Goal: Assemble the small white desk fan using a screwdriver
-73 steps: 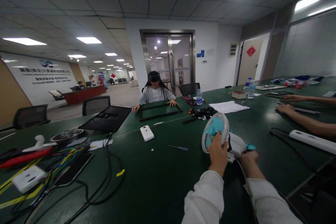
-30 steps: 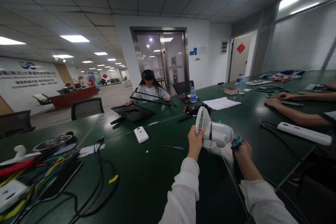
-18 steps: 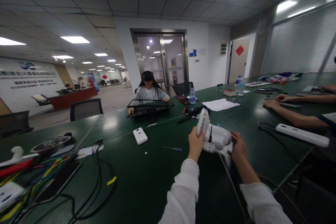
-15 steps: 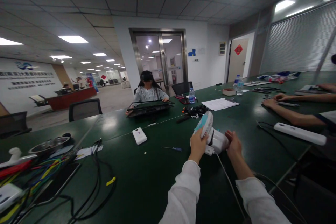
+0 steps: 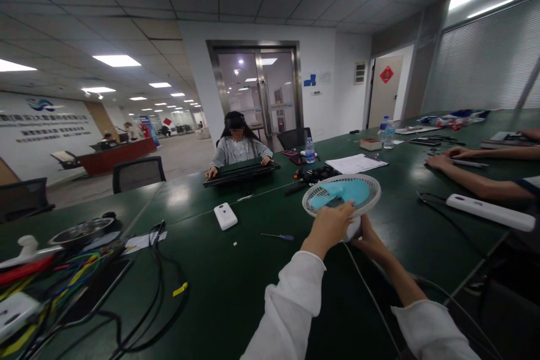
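I hold a small white fan [image 5: 342,193] with turquoise blades above the dark green table [image 5: 253,270]; its round grille faces upward. My left hand [image 5: 328,228] grips the near rim of the grille, fingers curled over it. My right hand [image 5: 368,239] is closed round the fan's white body underneath, mostly hidden by the grille. A thin white cable [image 5: 371,298] trails from the fan back between my arms. Both sleeves are white.
A small blue screwdriver [image 5: 278,235] and a white box [image 5: 224,216] lie left of the fan. Tangled coloured cables [image 5: 76,270] and a metal bowl [image 5: 82,232] fill the left. A person [image 5: 236,146] opposite holds a black panel [image 5: 241,173]. Another person's forearms [image 5: 472,183] and a white power strip [image 5: 489,211] lie right.
I have tipped the fan from facing sideways to grille-up. My right hand has shifted from its rear to beneath it. The person opposite lowered the black panel onto the table.
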The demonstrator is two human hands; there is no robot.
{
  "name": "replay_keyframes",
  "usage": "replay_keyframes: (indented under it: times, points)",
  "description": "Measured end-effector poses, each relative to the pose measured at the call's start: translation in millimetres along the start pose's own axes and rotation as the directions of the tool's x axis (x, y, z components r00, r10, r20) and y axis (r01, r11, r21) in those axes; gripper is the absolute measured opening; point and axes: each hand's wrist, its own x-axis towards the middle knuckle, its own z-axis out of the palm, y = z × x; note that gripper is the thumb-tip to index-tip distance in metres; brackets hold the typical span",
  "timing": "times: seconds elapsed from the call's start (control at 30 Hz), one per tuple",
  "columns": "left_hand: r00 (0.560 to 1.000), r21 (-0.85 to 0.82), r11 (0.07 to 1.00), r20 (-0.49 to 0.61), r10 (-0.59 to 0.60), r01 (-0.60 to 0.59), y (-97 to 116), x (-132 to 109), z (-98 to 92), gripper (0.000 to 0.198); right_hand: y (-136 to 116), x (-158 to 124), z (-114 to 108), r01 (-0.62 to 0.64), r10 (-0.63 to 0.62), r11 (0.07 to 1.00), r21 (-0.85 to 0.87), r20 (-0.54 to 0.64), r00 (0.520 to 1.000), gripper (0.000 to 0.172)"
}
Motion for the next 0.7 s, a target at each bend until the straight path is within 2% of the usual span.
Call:
replay_keyframes:
  times: [0.07, 0.27, 0.4, 0.47, 0.57, 0.7]
  points:
    - [0.997, 0.085, 0.995, 0.049, 0.052, -0.056, 0.7, 1.5, 0.7, 0.036, -0.5, -2.0, -0.2, 0.023, -0.02, 0.996, -0.083, 0.036, 0.999, 0.078]
    - [0.986, 0.237, 0.958, 0.056, 0.155, -0.164, 3.4, 4.6, -6.6, 0.035, -3.4, -3.0, -9.0, 0.066, -0.047, 0.96, -0.271, 0.078, 0.996, 0.078]
    - [0.967, 0.288, 0.932, 0.193, 0.168, -0.22, 6.9, 4.4, -12.6, 0.028, 5.4, 3.6, -17.0, 0.244, -0.191, 0.874, -0.42, 0.166, 0.968, 0.075]
    - [0.97, 0.3, 0.938, 0.219, 0.108, -0.172, 4.1, 2.9, -9.7, 0.03, 13.4, 6.4, -18.7, 0.319, -0.239, 0.822, -0.471, 0.222, 0.945, 0.07]
    - [0.978, 0.275, 0.96, 0.208, -0.004, -0.055, -3.3, 2.4, -7.1, 0.037, 21.2, 10.2, -18.3, 0.332, -0.231, 0.814, -0.476, 0.259, 0.938, 0.066]
    - [0.987, 0.194, 0.981, 0.162, -0.012, -0.02, -4.4, 8.7, -23.2, 0.039, 13.1, 22.4, -15.7, 0.365, -0.256, 0.811, -0.456, 0.284, 0.924, 0.07]
